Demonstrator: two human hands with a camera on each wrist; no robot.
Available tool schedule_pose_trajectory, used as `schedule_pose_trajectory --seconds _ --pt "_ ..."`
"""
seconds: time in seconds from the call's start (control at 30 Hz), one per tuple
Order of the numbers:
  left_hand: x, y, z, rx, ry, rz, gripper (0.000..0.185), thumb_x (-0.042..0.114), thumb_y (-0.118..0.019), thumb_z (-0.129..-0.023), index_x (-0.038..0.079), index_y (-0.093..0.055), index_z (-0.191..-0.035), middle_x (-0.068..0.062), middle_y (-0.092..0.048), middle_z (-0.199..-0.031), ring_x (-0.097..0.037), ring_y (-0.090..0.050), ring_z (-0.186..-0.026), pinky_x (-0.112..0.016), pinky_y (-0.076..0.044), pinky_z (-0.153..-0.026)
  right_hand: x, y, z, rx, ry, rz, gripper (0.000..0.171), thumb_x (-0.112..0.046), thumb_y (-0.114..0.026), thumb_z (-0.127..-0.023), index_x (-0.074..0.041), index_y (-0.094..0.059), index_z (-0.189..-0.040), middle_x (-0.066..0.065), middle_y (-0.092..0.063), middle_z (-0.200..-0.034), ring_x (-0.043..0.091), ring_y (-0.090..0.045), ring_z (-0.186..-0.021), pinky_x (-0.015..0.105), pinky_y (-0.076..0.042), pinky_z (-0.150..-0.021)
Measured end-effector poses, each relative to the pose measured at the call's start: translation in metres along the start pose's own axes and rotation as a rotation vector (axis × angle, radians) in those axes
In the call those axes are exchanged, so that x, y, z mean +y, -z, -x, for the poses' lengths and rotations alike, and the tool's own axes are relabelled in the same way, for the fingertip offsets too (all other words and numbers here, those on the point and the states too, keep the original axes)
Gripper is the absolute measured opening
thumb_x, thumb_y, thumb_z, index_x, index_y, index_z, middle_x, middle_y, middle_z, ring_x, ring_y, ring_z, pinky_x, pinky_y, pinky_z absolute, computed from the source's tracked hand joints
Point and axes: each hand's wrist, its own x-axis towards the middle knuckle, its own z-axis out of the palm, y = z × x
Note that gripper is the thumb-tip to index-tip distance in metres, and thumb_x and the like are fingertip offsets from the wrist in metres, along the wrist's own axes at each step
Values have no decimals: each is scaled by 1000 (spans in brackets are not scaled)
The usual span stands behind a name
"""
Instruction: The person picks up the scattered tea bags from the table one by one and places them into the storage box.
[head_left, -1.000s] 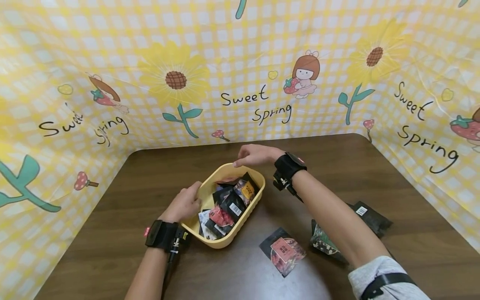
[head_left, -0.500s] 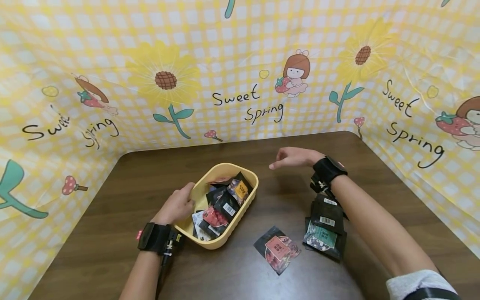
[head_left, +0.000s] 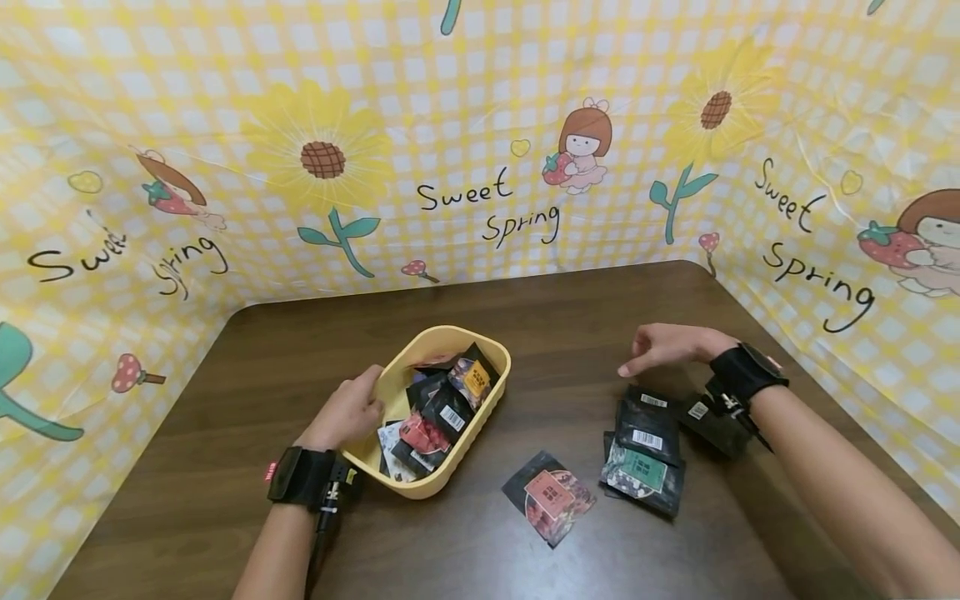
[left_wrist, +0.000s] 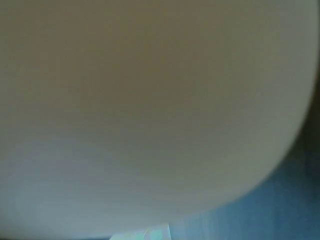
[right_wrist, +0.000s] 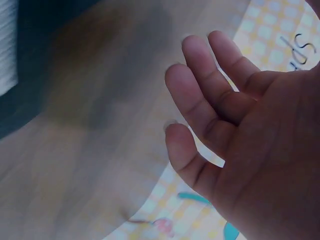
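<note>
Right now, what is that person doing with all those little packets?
A person is at a brown table with a yellow basket full of small snack packets. The left hand holds the basket's near side. The right hand is empty, fingers relaxed, above a few dark packets lying loose on the table. One packet with a red label lies alone nearer the basket.

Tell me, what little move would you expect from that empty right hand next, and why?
Probably the right hand drops a little to pick up a packet from the dark stack just below it. It hovers open and holds nothing, while the left hand holds the rim of the yellow basket, which already contains similar packets.
</note>
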Motion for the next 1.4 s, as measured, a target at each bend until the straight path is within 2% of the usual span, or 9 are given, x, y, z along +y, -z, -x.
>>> schedule_pose_trajectory --seconds 0.17,0.4,0.57,0.67,0.77,0.83,1.03,1.23,1.4 --pt "2 0 0 -12 14 6 39 -1 -48 -88 2 -46 -127 -18 -63 -96 -21 -60 -76 -30 -48 -61 22 -7 18 -18 -34 2 69 -51 -70 -80 4 -50 -115 14 -57 -106 23 -53 -94 34 -46 -77" --pt "1 0 2 10 -5 -12 38 -2 -49 -87 0 -47 -125 -16 -63 -91 -20 -58 -73 -30 -46 -60 43 -16 35 -35 -81 16 56 -50 -71 -79 -1 -48 -96 4 -48 -85 17 -45 -75 29 -34 -63" --pt "1 -1 2 19 -24 -9 37 -2 -49 -87 0 -47 -124 -15 -63 -89 -20 -57 -72 -30 -45 -59 52 -20 50 -35 -128 28 62 -53 -70 -79 1 -47 -99 5 -46 -83 18 -43 -74 29 -33 -63" --pt "1 -1 2 18 -20 -10 37 -2 -49 -87 0 -47 -124 -15 -62 -88 -20 -57 -72 -30 -45 -60 56 -22 59 -41 -141 40 56 -55 -69 -79 -3 -48 -80 -1 -40 -67 14 -34 -59 26 -27 -56" --pt "1 0 2 20 -19 -14 37 -2 -50 -87 0 -47 -124 -15 -62 -87 -20 -57 -72 -30 -45 -60 59 -26 69 -31 -154 63 57 -57 -68 -79 -16 -35 -58 -7 -22 -54 9 -16 -51 25 -17 -51" --pt "1 0 2 20 -23 -18 37 -2 -50 -87 -1 -47 -124 -15 -62 -87 -20 -57 -72 -30 -45 -60 60 -29 75 -25 -190 89 59 -61 -67 -77 -20 -33 -52 -8 -21 -53 8 -17 -49 24 -17 -49" --pt "0 0 2 18 -11 -22 37 -1 -49 -87 -1 -48 -124 -16 -63 -91 -21 -57 -74 -30 -46 -61 59 -38 87 11 -307 140 60 -72 -67 -68 -15 -50 -57 -6 -30 -56 10 -31 -51 25 -25 -50" --pt "0 1 1 15 -19 -9 36 -1 -49 -87 -1 -48 -123 -16 -64 -91 -20 -57 -73 -30 -45 -60 59 -43 86 13 -276 86 54 -60 -72 -72 -8 -63 -67 -3 -46 -59 11 -39 -53 26 -30 -52" --pt "0 -1 0 13 -30 3 36 -2 -49 -87 -1 -49 -123 -16 -65 -91 -20 -58 -72 -29 -45 -59 60 -42 87 24 -270 69 64 -57 -75 -70 0 -56 -92 5 -52 -74 16 -45 -61 27 -34 -53"
